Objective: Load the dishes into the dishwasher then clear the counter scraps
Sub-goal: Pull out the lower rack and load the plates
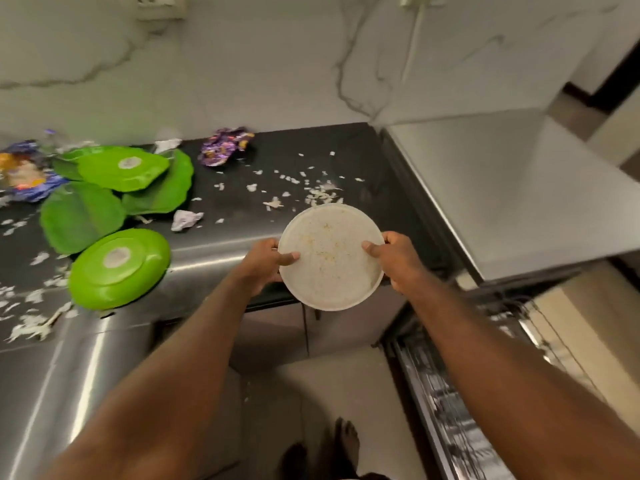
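Observation:
A round white plate [330, 256] speckled with food residue hangs over the counter's front edge, held by both hands. My left hand [265, 263] grips its left rim with the thumb on top. My right hand [398, 261] grips the right rim the same way. Several green plates [119, 268] lie on the dark counter [346, 161] at the left, some upside down. White food scraps [317, 194] are strewn across the counter. The open dishwasher's rack [446, 407] shows at the lower right, below the steel unit.
A crumpled purple wrapper [223, 147] lies near the back wall, another blue and orange wrapper [24, 174] at far left. A crumpled paper bit [185, 220] sits mid-counter. A steel appliance top [519, 188] stands to the right. My feet [325, 452] stand on the floor below.

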